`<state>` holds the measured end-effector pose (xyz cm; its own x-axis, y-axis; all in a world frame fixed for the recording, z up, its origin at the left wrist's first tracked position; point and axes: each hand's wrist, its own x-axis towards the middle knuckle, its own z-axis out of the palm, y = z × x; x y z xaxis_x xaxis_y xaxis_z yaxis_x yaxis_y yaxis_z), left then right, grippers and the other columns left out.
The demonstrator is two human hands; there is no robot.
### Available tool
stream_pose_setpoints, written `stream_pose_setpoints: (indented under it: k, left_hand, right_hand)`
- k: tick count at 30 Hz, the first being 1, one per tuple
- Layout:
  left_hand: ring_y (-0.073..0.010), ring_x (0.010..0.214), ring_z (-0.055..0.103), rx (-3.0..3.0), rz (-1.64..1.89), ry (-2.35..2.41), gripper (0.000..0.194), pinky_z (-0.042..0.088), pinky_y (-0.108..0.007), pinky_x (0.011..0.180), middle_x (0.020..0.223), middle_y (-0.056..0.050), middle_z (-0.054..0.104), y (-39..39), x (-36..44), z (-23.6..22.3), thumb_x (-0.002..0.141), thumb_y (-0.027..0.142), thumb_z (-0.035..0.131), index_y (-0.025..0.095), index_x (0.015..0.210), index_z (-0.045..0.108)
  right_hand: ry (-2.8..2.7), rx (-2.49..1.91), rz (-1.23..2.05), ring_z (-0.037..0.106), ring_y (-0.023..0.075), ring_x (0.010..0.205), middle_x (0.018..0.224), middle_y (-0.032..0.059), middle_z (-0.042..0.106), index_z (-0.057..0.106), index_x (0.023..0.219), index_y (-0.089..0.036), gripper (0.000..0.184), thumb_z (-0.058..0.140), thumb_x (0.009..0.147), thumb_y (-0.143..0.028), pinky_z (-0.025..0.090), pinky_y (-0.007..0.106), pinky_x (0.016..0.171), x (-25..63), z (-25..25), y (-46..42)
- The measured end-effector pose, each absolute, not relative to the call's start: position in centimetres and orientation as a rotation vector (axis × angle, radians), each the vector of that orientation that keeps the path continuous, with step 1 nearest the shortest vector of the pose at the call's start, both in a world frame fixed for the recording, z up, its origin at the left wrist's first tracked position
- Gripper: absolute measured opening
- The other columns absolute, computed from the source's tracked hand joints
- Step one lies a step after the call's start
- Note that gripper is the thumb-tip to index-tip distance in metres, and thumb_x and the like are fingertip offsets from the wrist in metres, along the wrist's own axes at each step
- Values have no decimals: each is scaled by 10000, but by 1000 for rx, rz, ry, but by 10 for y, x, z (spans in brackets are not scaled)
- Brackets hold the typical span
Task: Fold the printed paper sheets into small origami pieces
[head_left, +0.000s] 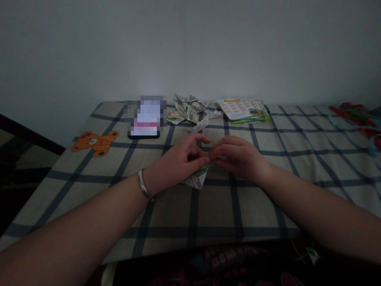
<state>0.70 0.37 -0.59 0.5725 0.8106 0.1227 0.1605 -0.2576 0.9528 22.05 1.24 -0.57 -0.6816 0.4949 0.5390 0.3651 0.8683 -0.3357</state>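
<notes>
A small folded piece of printed paper (200,178), green and white, is held up just over the checked tablecloth. My left hand (184,159), with a silver bangle on its wrist, pinches the paper between thumb and fingers. Opposite it, my right hand (235,157) has its fingertips pressed together at the paper's upper right corner. The fingers of both hands cover much of the paper. Behind my hands lies a loose pile of folded paper pieces (192,109) with the same kind of print.
A phone (145,119) with a lit, blurred screen lies at the back left. Right of the folded pieces is a stack of printed sheets (238,109). An orange bear picture (95,142) marks the left side of the tablecloth (166,222). Red and green strips (357,117) lie far right.
</notes>
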Motion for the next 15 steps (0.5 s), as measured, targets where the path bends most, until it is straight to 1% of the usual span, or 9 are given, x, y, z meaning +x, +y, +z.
stream_pose_setpoints:
  k: [3,5,7,9,10,11,13,14,15]
  left_hand:
    - [-108,644,595,1797,780,843,336,432,-210,548,766,20,647,6,6,-9,866,245,583,203,1170,444]
    - [-128,743,624,1851,822,859,278,477,-238,630,855,-12,661,8,4,-9,894,291,564,192,1143,488]
    - [-139,834,627,1926,895,850,229,492,-262,720,931,-38,654,8,1,-7,945,353,489,178,1081,546]
    - [-151,888,615,2056,973,807,317,484,-284,787,962,-51,644,8,-2,-3,980,423,404,170,1032,587]
    - [-160,908,608,2144,995,787,350,477,-298,816,965,-52,642,7,-3,-1,979,452,395,170,1022,599]
    - [-172,939,600,2248,1005,770,352,466,-312,852,973,-52,644,6,-4,1,964,474,428,174,1008,607]
    - [-194,975,589,2454,966,815,301,445,-338,898,981,-46,652,4,-4,4,901,470,561,184,977,612]
    - [-203,980,587,2548,945,864,265,439,-347,904,983,-43,657,3,-3,5,869,436,621,187,960,611]
    - [-204,973,589,2624,941,912,204,437,-348,897,979,-41,660,1,-3,5,864,367,637,186,956,611]
  right_hand:
    - [-2391,-661,252,608,153,846,894,37,664,640,894,-215,59,581,900,-216,474,291,727,221,-6,12]
    - [-2377,-702,241,605,152,831,875,36,660,644,874,-211,71,579,898,-223,467,286,717,221,-6,11]
    - [-2351,-767,236,601,147,809,866,30,656,645,855,-210,71,582,886,-219,459,280,702,221,-5,10]
    - [-2317,-848,245,593,139,777,857,25,647,643,845,-208,53,594,863,-201,448,270,675,221,-4,10]
    - [-2301,-882,255,587,134,758,850,23,640,641,843,-206,46,600,850,-188,442,263,659,222,-4,10]
    - [-2285,-907,267,580,129,741,839,20,632,640,840,-204,47,604,838,-174,438,256,646,222,-3,11]
    - [-2259,-918,291,569,121,716,809,11,612,634,826,-202,58,609,819,-150,433,245,631,222,-3,11]
    - [-2251,-911,300,567,118,710,799,7,605,632,822,-202,62,611,814,-145,433,242,629,222,-3,11]
    - [-2245,-901,305,566,116,707,792,4,600,631,821,-201,60,614,812,-144,434,239,629,222,-3,11]
